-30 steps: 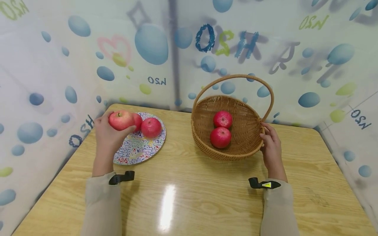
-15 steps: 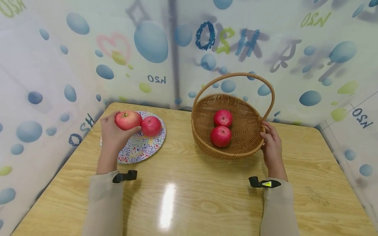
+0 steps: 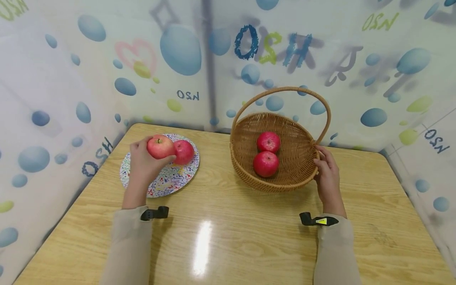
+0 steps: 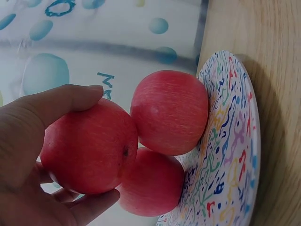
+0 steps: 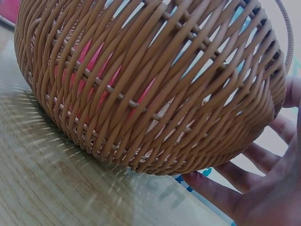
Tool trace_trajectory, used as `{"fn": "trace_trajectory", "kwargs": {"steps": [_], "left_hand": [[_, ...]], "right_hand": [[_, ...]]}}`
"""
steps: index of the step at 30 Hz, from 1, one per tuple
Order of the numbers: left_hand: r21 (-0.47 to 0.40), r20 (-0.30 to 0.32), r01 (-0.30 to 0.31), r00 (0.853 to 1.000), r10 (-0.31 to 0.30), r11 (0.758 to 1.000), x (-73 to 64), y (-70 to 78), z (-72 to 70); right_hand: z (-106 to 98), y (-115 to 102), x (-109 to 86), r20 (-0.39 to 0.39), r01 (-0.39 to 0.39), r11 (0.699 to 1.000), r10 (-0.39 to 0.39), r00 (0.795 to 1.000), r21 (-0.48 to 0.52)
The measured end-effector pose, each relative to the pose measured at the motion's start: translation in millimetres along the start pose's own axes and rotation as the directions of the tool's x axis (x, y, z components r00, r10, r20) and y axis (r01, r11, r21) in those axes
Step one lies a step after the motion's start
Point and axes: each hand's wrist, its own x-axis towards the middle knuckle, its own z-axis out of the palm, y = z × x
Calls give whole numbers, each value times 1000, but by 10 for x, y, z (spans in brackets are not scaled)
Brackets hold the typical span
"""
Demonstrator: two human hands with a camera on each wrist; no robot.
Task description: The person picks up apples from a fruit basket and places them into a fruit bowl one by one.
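Observation:
My left hand (image 3: 145, 164) grips a red apple (image 3: 161, 147), thumb and fingers around its sides, above the patterned plate (image 3: 167, 186). Two more apples sit on that plate. One of them (image 3: 185, 152) shows just right of the held apple in the head view, while the other is hidden there. Both appear in the left wrist view, an upper apple (image 4: 170, 112) and a lower apple (image 4: 153, 183), overlapped by the held one. At the wicker basket (image 3: 246, 174), my right hand (image 3: 327, 174) holds the right end of the rim near the handle's base. Two apples (image 3: 266, 164) lie inside the basket.
Both the plate and the basket stand on a wooden table (image 3: 228, 237), toward its back edge. The basket's tall arched handle (image 3: 285, 89) rises in front of a wall (image 3: 221, 107) printed with blue dots. Walls also close in on the left and right.
My left hand has moved rightward over the plate with its apple, now covering one plate apple and overlapping the other's edge. The right hand and basket stay in place.

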Motion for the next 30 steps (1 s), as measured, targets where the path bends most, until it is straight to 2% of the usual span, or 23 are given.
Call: {"fn": "trace_trajectory", "kwargs": {"steps": [19, 30], "left_hand": [[3, 19, 2, 1000, -2, 1000, 4, 10, 39], [16, 33, -27, 999, 26, 1000, 3, -16, 94]], "right_hand": [[-10, 9, -1, -9, -27, 1000, 28, 1000, 9], [8, 0, 8, -20, -26, 1000, 27, 999, 13]]}}
